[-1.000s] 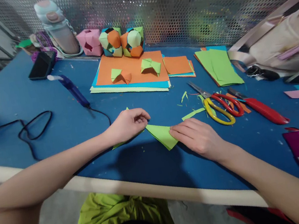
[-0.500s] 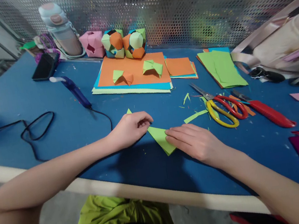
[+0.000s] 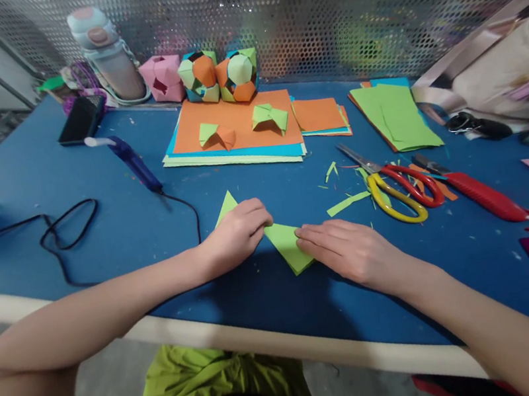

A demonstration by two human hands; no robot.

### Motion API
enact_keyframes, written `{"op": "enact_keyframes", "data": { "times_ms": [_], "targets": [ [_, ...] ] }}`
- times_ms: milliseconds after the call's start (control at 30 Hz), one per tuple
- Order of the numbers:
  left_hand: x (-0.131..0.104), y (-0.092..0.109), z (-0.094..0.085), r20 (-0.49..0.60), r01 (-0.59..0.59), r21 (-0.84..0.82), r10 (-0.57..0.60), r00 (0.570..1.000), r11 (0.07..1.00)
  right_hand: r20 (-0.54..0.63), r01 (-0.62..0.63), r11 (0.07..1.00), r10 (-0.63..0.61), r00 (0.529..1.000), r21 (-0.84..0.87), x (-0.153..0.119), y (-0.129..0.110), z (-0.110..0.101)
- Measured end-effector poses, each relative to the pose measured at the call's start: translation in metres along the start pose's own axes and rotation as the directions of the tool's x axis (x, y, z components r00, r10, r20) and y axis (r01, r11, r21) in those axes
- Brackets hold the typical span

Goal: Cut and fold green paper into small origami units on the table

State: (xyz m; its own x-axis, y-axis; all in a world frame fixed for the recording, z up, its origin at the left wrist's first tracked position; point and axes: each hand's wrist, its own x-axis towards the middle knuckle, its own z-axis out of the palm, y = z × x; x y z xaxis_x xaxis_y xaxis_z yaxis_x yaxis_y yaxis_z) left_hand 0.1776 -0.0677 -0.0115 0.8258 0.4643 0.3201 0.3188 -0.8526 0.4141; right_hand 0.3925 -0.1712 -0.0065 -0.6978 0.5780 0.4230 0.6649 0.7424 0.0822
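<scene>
A piece of folded green paper [image 3: 288, 248] lies on the blue table in front of me, with one pointed corner showing beyond my left hand and another below, between the hands. My left hand [image 3: 237, 232] is closed over its left part, fingers curled and pressed onto the sheet. Stretched out side by side, the fingers of my right hand [image 3: 340, 249] rest flat on the paper's right edge. Both palms cover much of the sheet, so its full shape is hidden.
Scissors [image 3: 391, 188], a red-handled cutter [image 3: 487, 195] and green scraps [image 3: 348, 203] lie to the right. Folded paper pieces [image 3: 270, 118] rest on stacked orange sheets [image 3: 235, 110]. A blue corded tool [image 3: 133, 162] lies left; a bottle [image 3: 110, 62] stands behind.
My left hand has turned and lowered, its fingers now flatter against the paper, and more of the far green corner shows. My right hand stays almost in place. The view has shifted slightly.
</scene>
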Motion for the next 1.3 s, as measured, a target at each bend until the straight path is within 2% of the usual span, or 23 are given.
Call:
{"op": "enact_keyframes", "data": {
  "times_ms": [200, 533, 900, 1300],
  "targets": [
    [0.001, -0.006, -0.001, 0.012, 0.017, 0.011, -0.017, 1.000, 1.000, 0.016, 0.003, 1.000, -0.003, 1.000, 0.001, -0.002, 0.001, -0.001],
    [-0.001, -0.007, -0.001, 0.061, -0.038, 0.126, 0.031, 0.998, 0.991, 0.020, 0.035, 0.997, -0.034, 0.999, -0.075, 0.001, -0.001, -0.006],
    [-0.001, 0.012, -0.007, 0.136, -0.051, 0.275, 0.014, 0.991, 0.960, 0.136, 0.035, 0.996, -0.023, 0.990, -0.084, 0.001, -0.003, -0.009],
    [-0.001, 0.015, -0.005, 0.152, -0.044, 0.384, -0.016, 0.988, 0.922, 0.224, -0.018, 0.997, 0.033, 0.974, -0.069, -0.008, 0.005, -0.021]
  ]
}}
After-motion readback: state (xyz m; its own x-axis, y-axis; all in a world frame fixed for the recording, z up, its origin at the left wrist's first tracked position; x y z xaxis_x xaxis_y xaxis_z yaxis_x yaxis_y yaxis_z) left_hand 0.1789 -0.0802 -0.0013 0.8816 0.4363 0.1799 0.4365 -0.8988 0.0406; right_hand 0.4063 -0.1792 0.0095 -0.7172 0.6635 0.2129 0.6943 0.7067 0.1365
